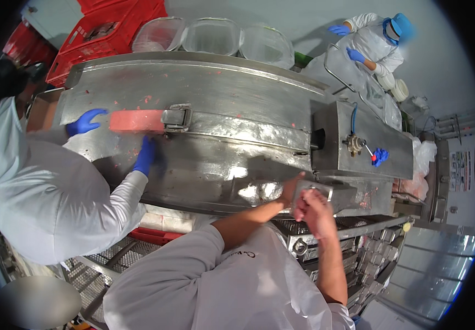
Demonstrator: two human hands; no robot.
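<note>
My left hand (291,190) grips the left side of a small rectangular metal mould (326,191) at the near edge of the steel table. Over the mould's near part, my right hand (315,212) is closed and slightly blurred; pinkish patches show at its fingers, and I cannot tell what is in them. Left of centre, a pink block of ground meat (137,120) lies on the table, against a metal clamp-like frame (177,118) at the end of a long steel channel (248,131). A co-worker's two blue-gloved hands are close to that meat.
A co-worker (67,192) stands close on my left; another person (377,47) is at the far right. Behind the table are red crates (97,36) and lined tubs (211,37). A steel machine housing (380,140) carries a lever valve. Metal moulds (372,258) fill a rack at near right.
</note>
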